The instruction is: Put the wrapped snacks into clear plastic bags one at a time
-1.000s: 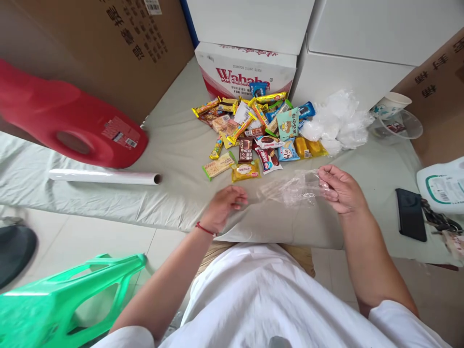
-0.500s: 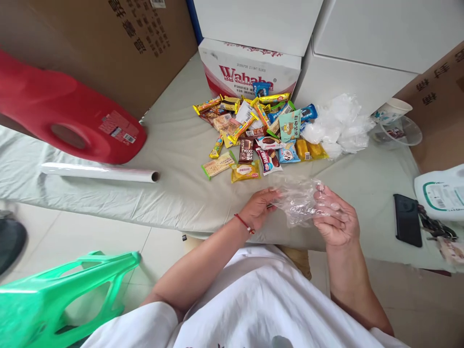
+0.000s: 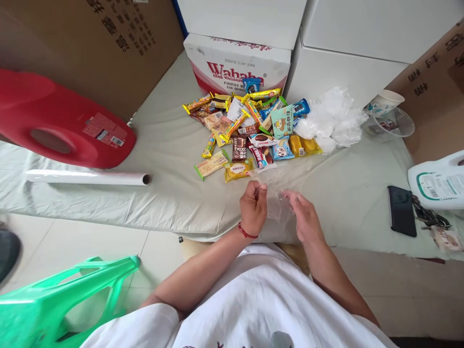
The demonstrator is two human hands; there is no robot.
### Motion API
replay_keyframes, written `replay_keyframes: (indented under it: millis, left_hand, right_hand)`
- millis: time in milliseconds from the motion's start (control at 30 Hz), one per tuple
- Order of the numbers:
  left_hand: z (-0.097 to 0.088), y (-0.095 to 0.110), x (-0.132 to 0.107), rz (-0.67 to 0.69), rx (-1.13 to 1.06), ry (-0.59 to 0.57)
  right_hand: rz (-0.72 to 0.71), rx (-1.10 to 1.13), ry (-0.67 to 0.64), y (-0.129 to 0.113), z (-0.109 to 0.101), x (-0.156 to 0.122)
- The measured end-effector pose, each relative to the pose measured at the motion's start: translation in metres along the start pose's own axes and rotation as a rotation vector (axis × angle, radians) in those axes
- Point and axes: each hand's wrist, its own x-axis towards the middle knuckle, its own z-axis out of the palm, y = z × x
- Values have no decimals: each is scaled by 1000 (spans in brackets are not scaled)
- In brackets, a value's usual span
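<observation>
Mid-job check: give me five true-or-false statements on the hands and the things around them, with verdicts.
1. The left hand grips clear plastic. True.
2. The right hand holds the red jug. False: it is at the clear plastic, grip unclear.
3. The black phone lies near the white jug. True.
4. The white roll stands upright. False: it lies on its side.
5. The snacks lie before the printed box. True.

Left fingers closed on clear plastic, right fingers against it, wrapped snacks heaped on table beyond them, white roll well to their left, dark phone to their right.
</observation>
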Motion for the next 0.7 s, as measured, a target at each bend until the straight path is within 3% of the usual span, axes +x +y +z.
replay_keyframes:
  millis: [100, 200, 300, 433, 633, 700]
  left_hand:
    - [-14, 2, 9, 55, -10, -29]
    - [-40, 5, 28, -10, -27, -82]
    - [-69, 5, 42, -124, 34, -100]
    - [-96, 8, 45, -131, 198, -137]
    - [-114, 18, 42, -169, 234, -251]
    - [-116, 13, 40, -164, 271, -215]
  right_hand:
    - [17, 94, 125, -4, 5, 24]
    - [83, 115, 157, -6, -14, 45]
    - [179, 31, 71, -1, -33, 52]
    - [281, -75, -59, 4, -48, 47]
    - [459, -84, -249, -1, -63, 43]
    - [442, -112, -226, 0, -62, 44]
